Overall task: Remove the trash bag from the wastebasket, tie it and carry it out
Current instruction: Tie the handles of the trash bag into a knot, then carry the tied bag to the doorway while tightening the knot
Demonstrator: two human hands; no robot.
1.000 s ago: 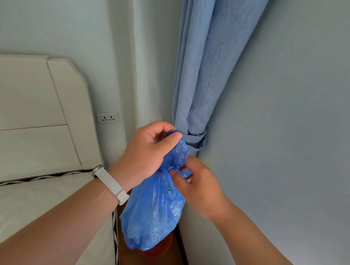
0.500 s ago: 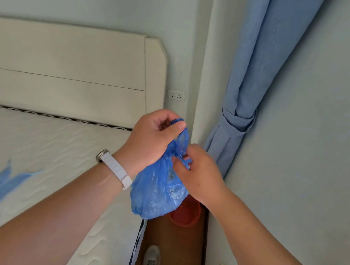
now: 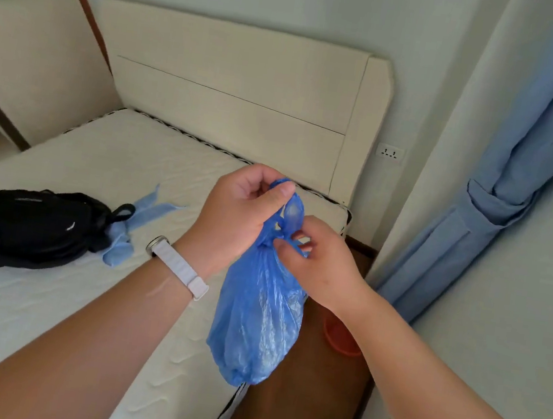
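A filled blue trash bag [image 3: 258, 317] hangs in the air at the centre of the view, above the edge of the bed. My left hand [image 3: 234, 217] pinches the bag's gathered top loop between thumb and fingers. My right hand [image 3: 317, 264] grips a twisted end at the bag's knotted neck. The red wastebasket [image 3: 338, 339] stands on the brown floor below, mostly hidden behind my right forearm and the bag.
A white mattress [image 3: 42, 300] with a cream headboard [image 3: 234, 97] fills the left side; a black bag [image 3: 31, 228] and blue plastic strips [image 3: 138, 218] lie on it. A tied blue curtain [image 3: 505, 191] hangs at the right by the wall. A narrow strip of floor [image 3: 304, 408] runs between bed and wall.
The view has swung left, so more of the bed and the black bag show. Both hands keep their hold on the bag's neck, with the bag still hanging.
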